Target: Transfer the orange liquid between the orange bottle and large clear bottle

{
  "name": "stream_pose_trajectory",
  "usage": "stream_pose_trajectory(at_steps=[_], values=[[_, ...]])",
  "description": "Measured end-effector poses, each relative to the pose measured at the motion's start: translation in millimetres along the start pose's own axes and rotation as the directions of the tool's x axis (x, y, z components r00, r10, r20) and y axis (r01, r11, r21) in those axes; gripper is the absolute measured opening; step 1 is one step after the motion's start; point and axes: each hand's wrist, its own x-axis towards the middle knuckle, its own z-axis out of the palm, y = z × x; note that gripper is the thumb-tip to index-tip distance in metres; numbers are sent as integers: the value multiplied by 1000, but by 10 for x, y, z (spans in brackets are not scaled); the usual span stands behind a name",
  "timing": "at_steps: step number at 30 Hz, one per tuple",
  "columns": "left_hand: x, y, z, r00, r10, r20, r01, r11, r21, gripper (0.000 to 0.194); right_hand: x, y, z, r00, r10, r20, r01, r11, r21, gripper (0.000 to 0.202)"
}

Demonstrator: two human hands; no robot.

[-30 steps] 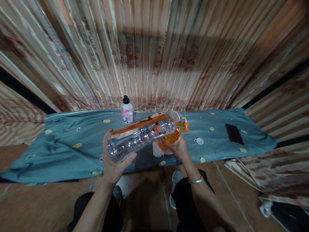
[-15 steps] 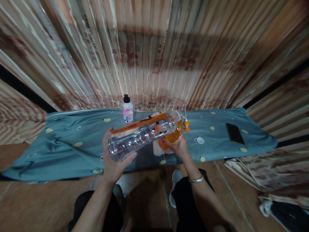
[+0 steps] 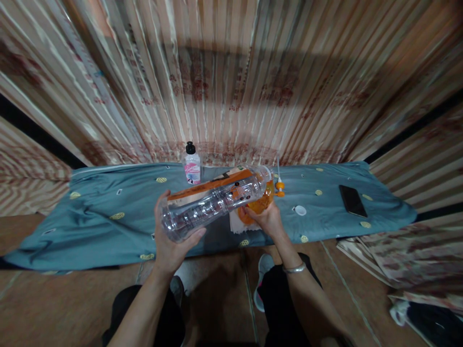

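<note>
My left hand (image 3: 173, 250) is wrapped round the base of a large clear plastic bottle (image 3: 213, 205) with an orange label. The bottle lies tilted, its neck pointing right and slightly up in the view, over an orange bottle (image 3: 261, 204). My right hand (image 3: 268, 219) grips that orange bottle from the near side. The mouth of the clear bottle overlaps the orange bottle's top, and I cannot tell whether they touch. Below the orange bottle is a pale cloth or tissue (image 3: 238, 224). Just right of it an orange pump head with a white tube (image 3: 279, 187) lies on the cover.
A clear bottle with a black cap and pink label (image 3: 192, 168) stands at the back. On the blue-green cover (image 3: 97, 217) to the right are a small white cap (image 3: 300, 210) and a dark phone (image 3: 352, 201). Striped curtains (image 3: 224, 96) hang behind and at both sides.
Both hands and both bottles keep nearly the same pose. Only a very slight shift of the whole view shows.
</note>
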Motion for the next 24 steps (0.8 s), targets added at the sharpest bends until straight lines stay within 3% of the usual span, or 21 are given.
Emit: stream_pose_trajectory(at_steps=[24], values=[[-26,-48,-12,998,-53,21,54,997,-54,105,3,-5,-6,1000,-19,-14,18,999,-31,76]])
